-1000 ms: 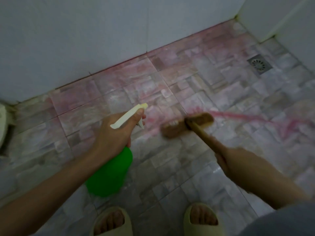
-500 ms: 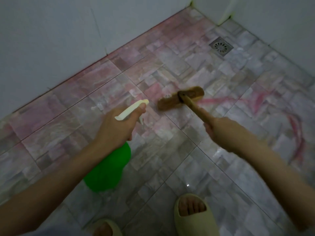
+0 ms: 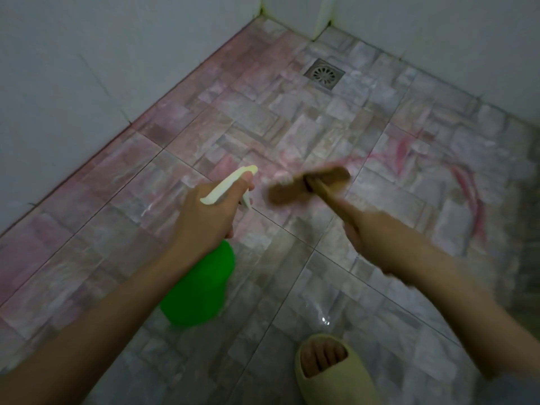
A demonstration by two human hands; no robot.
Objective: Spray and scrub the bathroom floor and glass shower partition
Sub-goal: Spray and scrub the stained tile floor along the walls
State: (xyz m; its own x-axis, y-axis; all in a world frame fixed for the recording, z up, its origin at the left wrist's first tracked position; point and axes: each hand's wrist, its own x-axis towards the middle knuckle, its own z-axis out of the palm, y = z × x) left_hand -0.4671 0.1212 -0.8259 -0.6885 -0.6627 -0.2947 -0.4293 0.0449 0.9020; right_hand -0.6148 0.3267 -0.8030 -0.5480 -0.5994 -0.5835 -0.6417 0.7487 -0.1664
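Observation:
My left hand [image 3: 207,220] grips the neck of a green spray bottle [image 3: 198,287] with a cream trigger head [image 3: 230,184], nozzle pointing at the floor ahead. My right hand [image 3: 371,232] holds the wooden handle of a brown scrub brush [image 3: 309,184], whose blurred head rests on the tiled floor [image 3: 292,127] just right of the nozzle. Pink cleaning liquid stains the tiles along the left wall, and red streaks [image 3: 467,188] curve on the right. No glass partition is in view.
A square metal floor drain [image 3: 324,73] sits near the far corner. White tiled walls [image 3: 87,68] close the left and far sides. My foot in a pale yellow slipper [image 3: 330,372] stands at the bottom, on wet grey tiles.
The view has swung further left, so the drain and the corner now sit nearer the centre. The brush head has slid slightly back toward me and blurs. The left slipper has left the frame.

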